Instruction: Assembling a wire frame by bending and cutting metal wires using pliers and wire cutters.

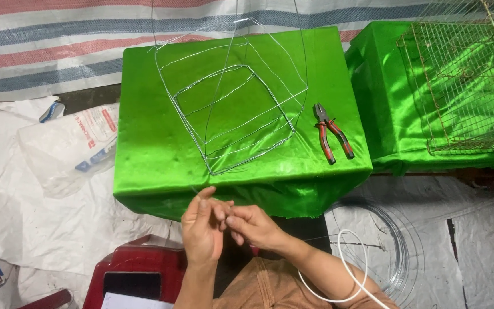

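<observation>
Left of the green table [144,154], a white plastic bag [70,146] with red label.

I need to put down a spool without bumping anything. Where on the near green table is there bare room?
The near green table has a bare strip along its left side, beside the wire frame, and a band along the front edge. The right side is tighter, between the frame and the pliers.

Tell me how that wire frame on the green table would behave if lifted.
The wire frame looks thin and open, so it is probably light. Its long, slightly wavy strands suggest it would flex and wobble. It might snag the pliers lying beside it.
</observation>
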